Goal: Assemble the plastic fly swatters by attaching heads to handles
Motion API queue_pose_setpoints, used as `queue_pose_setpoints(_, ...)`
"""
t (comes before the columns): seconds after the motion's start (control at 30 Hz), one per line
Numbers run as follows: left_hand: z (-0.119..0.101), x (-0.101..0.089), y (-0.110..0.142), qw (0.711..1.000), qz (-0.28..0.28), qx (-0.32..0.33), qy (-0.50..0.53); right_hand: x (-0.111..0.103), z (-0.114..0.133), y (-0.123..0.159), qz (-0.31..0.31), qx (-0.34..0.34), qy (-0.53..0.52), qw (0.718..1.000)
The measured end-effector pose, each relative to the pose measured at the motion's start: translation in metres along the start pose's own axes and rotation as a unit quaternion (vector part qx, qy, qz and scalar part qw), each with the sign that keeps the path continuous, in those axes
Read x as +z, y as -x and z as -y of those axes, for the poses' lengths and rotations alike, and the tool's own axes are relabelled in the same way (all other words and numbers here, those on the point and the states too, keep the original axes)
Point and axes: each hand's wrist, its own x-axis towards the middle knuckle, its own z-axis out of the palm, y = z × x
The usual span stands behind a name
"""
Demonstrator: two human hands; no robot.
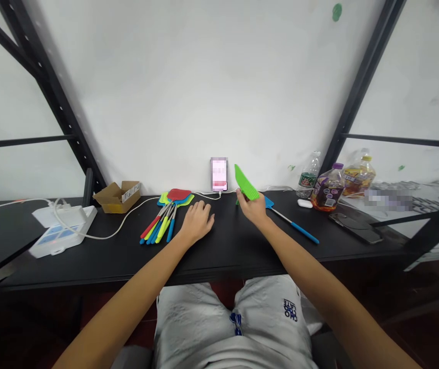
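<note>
My left hand (197,222) rests palm down on the black tabletop, fingers slightly curled and apart, with nothing in it. Just left of it lies a fanned bundle of fly swatters (167,220) with metal shafts, red, blue and yellow-green grips, and heads stacked at the far end, a red one on top. In my right hand (253,207), raised a little above the table, is a bright green ribbed piece (247,185), flat and tilted; its exact kind is unclear. Beyond and right of that hand lies a single blue fly swatter (299,229), its head partly hidden by the hand.
A lit phone (219,174) leans against the wall, on a white cable. At left are an open cardboard box (117,197) and a white power strip (65,230). Bottles (329,187), a white earbud case (305,203) and a dark phone (355,227) occupy the right side.
</note>
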Motion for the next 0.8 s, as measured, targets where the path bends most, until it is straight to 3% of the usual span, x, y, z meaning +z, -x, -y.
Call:
queue_pose_setpoints(0.17, -0.007, 0.003, -0.001, 1.0, 0.004, 0.01, 0.012, 0.01, -0.008, -0.007, -0.058, 0.138, -0.207, 0.967)
queue_pose_setpoints(0.33, -0.008, 0.005, -0.002, 0.999, 0.001, 0.026, 0.044, 0.021, -0.016, -0.009, 0.046, 0.263, -0.357, 0.895)
queue_pose_setpoints(0.57, -0.001, 0.012, -0.003, 0.99, 0.057, 0.082, 0.099, 0.029, -0.031, -0.007, 0.097, 0.305, -0.369, 0.872)
queue_pose_setpoints(0.8, -0.001, 0.013, -0.004, 0.987, 0.069, 0.073, 0.122, 0.028, -0.031, -0.009, 0.093, 0.315, -0.362, 0.873)
